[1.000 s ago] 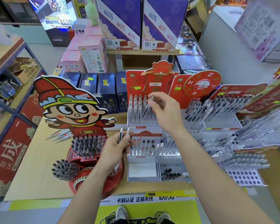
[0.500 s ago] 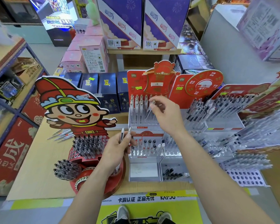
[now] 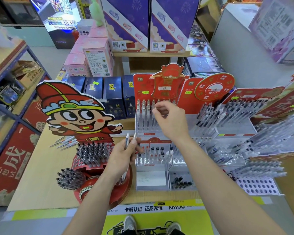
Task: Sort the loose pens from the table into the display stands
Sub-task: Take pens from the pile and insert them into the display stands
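Pinching top of slim clear-barrelled pen (image 3: 153, 116) between thumb and forefinger, right hand (image 3: 171, 121) sits at upper tier of red-backed clear acrylic display stand (image 3: 140, 87); pen upright in row there; other fingers loosely curled

Left hand (image 3: 123, 157) lower, in front of stand's lower tier; fingers wrapped round two silver-tipped clear pens (image 3: 127, 140), held upright

Few loose pens (image 3: 64, 143) lie on pale wooden table (image 3: 32, 175), just left of cartoon-figure cardboard stand (image 3: 75, 112) holding black-capped pens
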The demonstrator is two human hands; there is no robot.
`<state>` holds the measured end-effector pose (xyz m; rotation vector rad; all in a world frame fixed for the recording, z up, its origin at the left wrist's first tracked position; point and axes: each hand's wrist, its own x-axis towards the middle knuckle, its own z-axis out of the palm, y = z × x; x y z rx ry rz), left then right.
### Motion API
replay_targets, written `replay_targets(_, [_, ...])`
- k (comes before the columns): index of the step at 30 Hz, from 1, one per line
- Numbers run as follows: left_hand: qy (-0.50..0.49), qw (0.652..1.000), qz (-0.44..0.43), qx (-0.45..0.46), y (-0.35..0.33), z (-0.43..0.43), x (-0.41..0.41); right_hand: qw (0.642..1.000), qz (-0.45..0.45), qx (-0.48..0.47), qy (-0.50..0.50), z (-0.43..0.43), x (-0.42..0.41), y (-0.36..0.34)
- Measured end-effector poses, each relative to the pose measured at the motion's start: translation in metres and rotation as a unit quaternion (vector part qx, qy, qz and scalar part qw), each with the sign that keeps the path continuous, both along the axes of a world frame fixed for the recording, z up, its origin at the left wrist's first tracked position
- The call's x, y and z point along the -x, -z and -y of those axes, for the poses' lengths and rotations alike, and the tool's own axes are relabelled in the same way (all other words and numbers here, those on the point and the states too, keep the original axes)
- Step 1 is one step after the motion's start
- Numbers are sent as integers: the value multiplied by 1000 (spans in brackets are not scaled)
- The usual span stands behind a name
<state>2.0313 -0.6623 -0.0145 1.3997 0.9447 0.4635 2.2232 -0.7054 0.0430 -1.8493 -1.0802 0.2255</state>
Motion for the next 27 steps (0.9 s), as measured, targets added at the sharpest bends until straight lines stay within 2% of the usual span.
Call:
replay_targets(11, [19,1000,-23,-5,-5,-1,-1,998,60,31,1,-4,-6,-2])
replay_targets(19, [-9,1000,28,2,-11,4,-2,998,25,49,-18,-3,-6,-1])
replay_targets(23, [-3,999,41,6,-13,6,-9,999,39,7,3,10,1,-4])
replay_targets(25, [10,999,39,8,-15,8,-14,1000,2,8,1,19,8,-1])
replay_targets(27, [25,999,40,-1,-19,12,-20,997,-38,51,-30,25,16,6])
